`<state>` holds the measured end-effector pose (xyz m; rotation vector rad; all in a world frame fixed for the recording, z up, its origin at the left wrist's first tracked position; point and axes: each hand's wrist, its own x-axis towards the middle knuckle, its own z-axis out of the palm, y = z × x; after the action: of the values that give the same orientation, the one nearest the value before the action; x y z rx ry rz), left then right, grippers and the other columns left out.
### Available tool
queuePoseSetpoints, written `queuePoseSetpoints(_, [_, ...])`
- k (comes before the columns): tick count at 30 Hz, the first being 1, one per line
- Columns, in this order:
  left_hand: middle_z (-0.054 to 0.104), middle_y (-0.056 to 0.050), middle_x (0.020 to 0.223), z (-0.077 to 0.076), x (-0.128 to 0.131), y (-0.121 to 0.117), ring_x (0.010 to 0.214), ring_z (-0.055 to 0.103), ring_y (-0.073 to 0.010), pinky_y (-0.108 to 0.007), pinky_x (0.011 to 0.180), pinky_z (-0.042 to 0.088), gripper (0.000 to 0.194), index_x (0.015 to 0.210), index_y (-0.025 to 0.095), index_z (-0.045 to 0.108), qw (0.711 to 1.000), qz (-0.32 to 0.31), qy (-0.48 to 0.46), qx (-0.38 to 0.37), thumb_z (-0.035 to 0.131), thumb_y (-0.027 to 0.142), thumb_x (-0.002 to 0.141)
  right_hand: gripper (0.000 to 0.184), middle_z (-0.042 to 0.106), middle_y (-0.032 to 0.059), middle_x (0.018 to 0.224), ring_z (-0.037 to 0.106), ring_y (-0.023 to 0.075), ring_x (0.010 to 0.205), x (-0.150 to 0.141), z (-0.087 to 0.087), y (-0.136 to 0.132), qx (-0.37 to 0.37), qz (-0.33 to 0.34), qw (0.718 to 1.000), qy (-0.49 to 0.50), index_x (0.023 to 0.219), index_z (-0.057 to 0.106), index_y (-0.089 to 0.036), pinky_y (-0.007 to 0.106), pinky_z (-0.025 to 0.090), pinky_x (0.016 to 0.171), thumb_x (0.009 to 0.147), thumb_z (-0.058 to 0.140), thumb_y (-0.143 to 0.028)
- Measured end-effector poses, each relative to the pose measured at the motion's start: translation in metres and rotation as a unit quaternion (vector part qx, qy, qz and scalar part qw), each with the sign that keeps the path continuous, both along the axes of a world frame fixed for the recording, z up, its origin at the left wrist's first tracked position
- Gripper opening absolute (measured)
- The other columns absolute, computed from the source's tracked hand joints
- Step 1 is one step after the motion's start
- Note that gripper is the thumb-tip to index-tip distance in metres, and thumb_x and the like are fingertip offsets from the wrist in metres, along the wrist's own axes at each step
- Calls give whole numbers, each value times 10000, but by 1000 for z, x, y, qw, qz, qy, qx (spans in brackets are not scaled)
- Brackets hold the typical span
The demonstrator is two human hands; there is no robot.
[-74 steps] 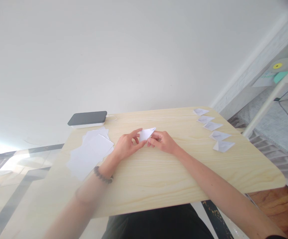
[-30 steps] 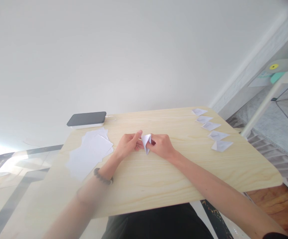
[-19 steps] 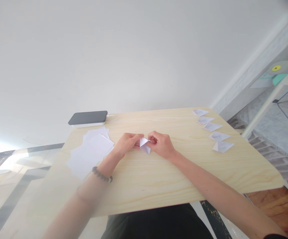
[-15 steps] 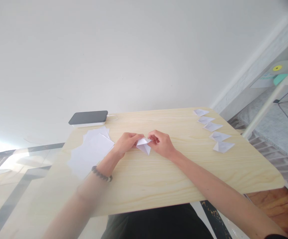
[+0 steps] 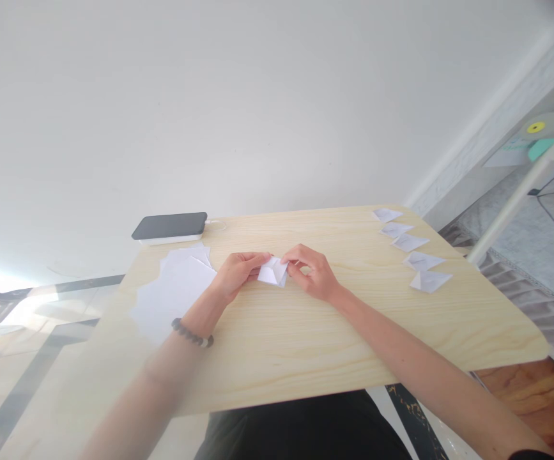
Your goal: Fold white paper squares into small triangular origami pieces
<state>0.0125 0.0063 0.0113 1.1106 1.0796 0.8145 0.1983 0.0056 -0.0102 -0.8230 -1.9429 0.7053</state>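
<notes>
A small piece of folded white paper (image 5: 271,272) is held between my two hands over the middle of the table. My left hand (image 5: 238,271) pinches its left and upper edge, thumb on top. At the right corner, the thumb and fingertips of my right hand (image 5: 311,271) close on the same paper. Its front shows creased flaps; the far side is hidden. Beside my left forearm lies a loose stack of white paper sheets (image 5: 174,291). Several folded paper pieces (image 5: 430,281) form a column along the table's right side.
A dark-screened phone-like device (image 5: 170,225) on a white base, with a white cable, sits at the table's back left. The pale wooden table (image 5: 305,358) meets a white wall (image 5: 257,115). To the right stands a white metal frame (image 5: 511,204).
The folded paper has turned and flattened from a pointed, open shape into a squarish one. My right hand's fingers have shifted onto its right corner.
</notes>
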Motion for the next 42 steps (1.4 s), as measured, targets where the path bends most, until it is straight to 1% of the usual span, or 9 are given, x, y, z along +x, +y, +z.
queuePoseSetpoints(5, [654,-104,867,-1,0,0,776,578,-183,-286,666,451,381,883,100,674,1000,15,3,10,621,419,682,137,569,21,822,534,117,740,2,1,2,-24,14,1000,-5,862,536,-190,242,440,668,765,441,-173])
queuePoseSetpoints(8, [659,-92,845,-3,2,-1,765,573,-179,-291,670,450,378,873,109,679,1000,22,2,17,636,424,669,99,559,-3,728,509,104,669,1,2,4,-47,-7,998,-29,824,517,-178,230,403,640,777,459,-243])
queuePoseSetpoints(12, [660,-103,857,-6,4,-2,784,574,-193,-312,694,451,410,882,104,678,999,39,6,27,647,441,650,204,514,-18,621,459,89,592,0,2,4,-59,-15,995,-76,694,522,-168,210,357,576,797,444,-327])
queuePoseSetpoints(19, [666,-76,780,-7,5,-2,712,575,-166,-283,651,434,349,814,116,687,999,34,0,35,642,425,657,224,511,-20,602,437,83,561,0,2,5,-77,3,994,-81,678,527,-166,200,327,533,811,423,-313])
queuePoseSetpoints(25, [653,-63,746,-13,5,-1,659,556,-145,-255,584,411,391,837,115,674,996,37,49,66,604,466,678,233,512,-18,598,426,84,549,0,2,5,-71,0,994,-83,668,529,-165,203,320,531,813,418,-311])
queuePoseSetpoints(30, [661,-56,867,-12,6,-1,764,575,-155,-274,692,438,411,953,155,651,995,43,39,75,613,459,679,239,498,-22,587,410,83,533,0,2,4,-63,-22,995,-74,674,522,-168,205,311,519,816,417,-328])
queuePoseSetpoints(33, [656,-59,931,-7,5,-3,863,577,-190,-305,756,449,433,997,162,640,996,13,27,86,595,467,693,248,501,-19,596,406,83,528,1,1,5,-60,-53,995,-57,682,524,-165,209,306,512,817,415,-342])
queuePoseSetpoints(36, [664,-62,883,-5,4,-4,861,583,-207,-321,741,470,421,964,147,655,995,-33,33,86,594,464,693,250,487,-21,585,386,79,518,1,1,5,-56,-70,995,-46,679,519,-162,210,298,504,817,417,-343])
queuePoseSetpoints(42, [671,-67,835,-9,1,-1,821,597,-211,-343,749,484,404,912,124,673,996,-51,33,59,628,441,667,259,475,-24,583,373,74,520,1,0,5,-61,-53,995,-54,659,510,-159,212,286,505,828,411,-328])
